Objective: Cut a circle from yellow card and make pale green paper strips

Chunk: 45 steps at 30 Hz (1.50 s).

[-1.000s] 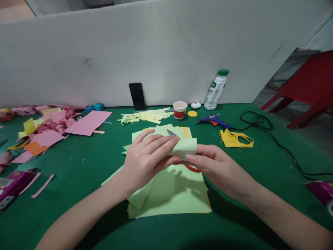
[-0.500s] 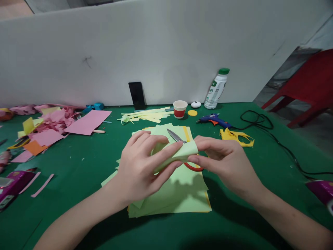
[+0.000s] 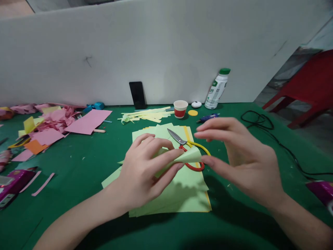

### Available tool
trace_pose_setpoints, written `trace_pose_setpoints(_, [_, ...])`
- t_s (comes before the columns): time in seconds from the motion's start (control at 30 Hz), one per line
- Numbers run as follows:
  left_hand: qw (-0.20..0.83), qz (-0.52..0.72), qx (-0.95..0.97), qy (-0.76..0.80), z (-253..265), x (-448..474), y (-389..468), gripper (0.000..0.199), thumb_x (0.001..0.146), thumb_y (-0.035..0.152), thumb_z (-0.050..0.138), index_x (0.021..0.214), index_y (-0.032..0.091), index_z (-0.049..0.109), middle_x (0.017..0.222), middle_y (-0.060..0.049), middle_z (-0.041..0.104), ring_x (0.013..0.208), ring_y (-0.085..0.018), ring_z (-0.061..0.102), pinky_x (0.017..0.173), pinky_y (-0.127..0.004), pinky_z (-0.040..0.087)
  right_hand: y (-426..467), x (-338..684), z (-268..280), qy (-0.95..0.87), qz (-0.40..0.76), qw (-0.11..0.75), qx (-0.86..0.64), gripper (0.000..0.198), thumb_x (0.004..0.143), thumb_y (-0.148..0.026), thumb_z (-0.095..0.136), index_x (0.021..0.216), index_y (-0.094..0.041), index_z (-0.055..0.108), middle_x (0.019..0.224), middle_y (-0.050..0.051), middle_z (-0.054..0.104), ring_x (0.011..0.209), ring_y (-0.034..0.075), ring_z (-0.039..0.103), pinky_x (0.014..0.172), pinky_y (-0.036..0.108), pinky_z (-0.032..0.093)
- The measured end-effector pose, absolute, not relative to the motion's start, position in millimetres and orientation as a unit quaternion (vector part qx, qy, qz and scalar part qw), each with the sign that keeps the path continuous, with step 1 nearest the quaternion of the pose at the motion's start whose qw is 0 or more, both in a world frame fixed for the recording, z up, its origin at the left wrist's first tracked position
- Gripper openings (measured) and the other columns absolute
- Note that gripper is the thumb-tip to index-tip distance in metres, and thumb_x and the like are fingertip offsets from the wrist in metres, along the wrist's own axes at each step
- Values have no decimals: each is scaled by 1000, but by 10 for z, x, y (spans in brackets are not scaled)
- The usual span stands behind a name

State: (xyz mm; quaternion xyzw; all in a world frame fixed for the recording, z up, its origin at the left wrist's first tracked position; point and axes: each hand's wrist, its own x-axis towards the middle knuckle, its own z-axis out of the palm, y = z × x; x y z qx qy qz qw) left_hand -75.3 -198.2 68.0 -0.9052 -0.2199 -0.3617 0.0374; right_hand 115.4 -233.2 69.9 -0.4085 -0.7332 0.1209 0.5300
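Note:
My left hand (image 3: 149, 165) pinches a curled piece of light green paper (image 3: 191, 156) between thumb and fingers. Part of that piece is hidden behind the fingers. My right hand (image 3: 241, 159) is open just to the right, its thumb tip close to the paper's right end; whether they touch I cannot tell. Beneath both lies a stack of light green sheets (image 3: 179, 199), with yellow edges showing under it. Scissors (image 3: 179, 137) with one yellow and one red handle rest on the stack, partly covered by the held paper.
Behind stand a red-and-white paper cup (image 3: 180, 110), a bottle (image 3: 218, 89) and a black phone (image 3: 137, 95) against the white board. A blue glue gun (image 3: 206, 118) is partly hidden by my right hand; its cord (image 3: 288, 152) runs right. Pink paper scraps (image 3: 59, 119) pile up at left.
My right hand has let go of the green paper, moved right and spread its fingers. The paper's right end looks flatter, and more of the scissors' handles shows. My left hand keeps its hold.

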Motion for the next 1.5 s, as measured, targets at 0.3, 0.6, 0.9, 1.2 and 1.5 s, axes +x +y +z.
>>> trace_pose_setpoints(0.3, [-12, -351, -915, -201, 656, -725, -2041, 11, 83, 16, 52, 91, 17, 59, 87, -3, 68, 82, -13, 62, 102, -45, 30, -2396, 1073, 743, -807, 2, 468, -360, 18, 74, -8, 61, 77, -26, 63, 68, 0, 64, 68, 16, 54, 64, 33, 47])
trace_pose_setpoints(0.6, [-118, -304, -918, -227, 724, -790, -1928, 13, 85, 16, 50, 82, 18, 62, 80, 1, 71, 68, -10, 65, 107, -45, 25, -2377, 1219, 786, -781, 12, 467, -416, 17, 77, -11, 59, 75, -26, 66, 71, 0, 66, 67, 16, 57, 61, 32, 46])
trace_pose_setpoints(0.9, [-260, -241, -870, -342, 710, -826, -1683, 25, 84, 32, 49, 72, 19, 67, 71, 2, 69, 67, -15, 62, 96, -40, 39, -2074, 1764, 782, -571, 123, 512, -630, 12, 64, -37, 70, 65, -25, 69, 63, 0, 66, 63, 18, 61, 55, 31, 45])
trace_pose_setpoints(1.2, [-315, -127, -857, -388, 652, -745, -1677, 29, 84, 35, 45, 77, 19, 67, 81, -1, 69, 76, -16, 62, 63, -24, 45, -2119, 1549, 741, -693, -13, 447, -566, 11, 81, -24, 53, 82, -22, 64, 87, 3, 64, 79, 18, 60, 71, 34, 49])
trace_pose_setpoints(1.5, [-319, -94, -881, -335, 565, -697, -1726, 27, 84, 37, 48, 75, 22, 68, 73, 1, 70, 107, -22, 55, 96, -36, 35, -2199, 1231, 646, -820, 191, 197, -502, 22, 82, -13, 47, 73, -18, 66, 75, 2, 67, 71, 15, 58, 61, 26, 41])
